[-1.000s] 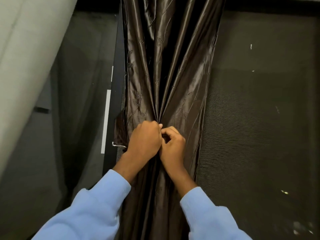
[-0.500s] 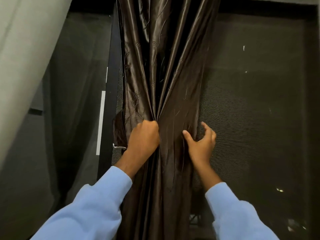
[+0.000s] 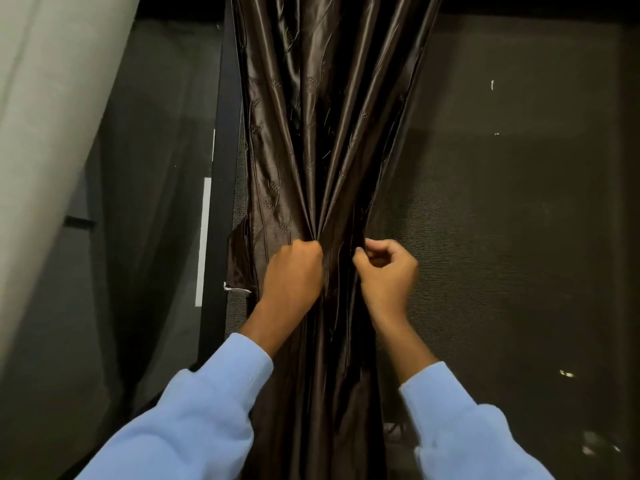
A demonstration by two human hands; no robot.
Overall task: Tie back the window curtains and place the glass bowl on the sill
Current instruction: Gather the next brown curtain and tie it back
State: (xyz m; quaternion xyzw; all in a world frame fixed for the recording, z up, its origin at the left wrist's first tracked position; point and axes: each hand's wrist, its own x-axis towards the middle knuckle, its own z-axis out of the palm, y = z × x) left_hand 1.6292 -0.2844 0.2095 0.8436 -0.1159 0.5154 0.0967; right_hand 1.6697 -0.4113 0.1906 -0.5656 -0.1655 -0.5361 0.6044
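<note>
**Curtain bunched at mid-height, both hands on fabric**

Far left: pale wall (image 3: 41, 133), slanting in the wide-angle view. Beside it, dark mesh screen (image 3: 152, 161) and a black frame post (image 3: 225, 188) with a white strip on its left face.

Left sleeve (image 3: 194, 410), light blue, coming up from bottom left. Left hand (image 3: 292, 275) closed in a full fist around the gathered curtain (image 3: 325, 133); folds converge to a pinch just at the top of the knuckles. Fingers curled out of sight behind the fabric.

Curtain: dark brown, glossy, faint woven leaf motif. Hangs from the top edge, fans wide above the fist, falls in a narrower column below, between the two forearms. Small flap of the same fabric sticks out at the left edge near the post, with a white thread end under it.

Right hand (image 3: 388, 271) just beside the left, at the curtain's right edge. Fingers bent, thumb and forefinger drawn close together with a small gap showing; pinch on the edge fold likely, but contact hidden, cannot tell for certain. Right sleeve (image 3: 460, 424) from bottom right.

Right: dark mesh pane (image 3: 519, 237), a few white specks on it.

Bowl and sill: not in view.
</note>
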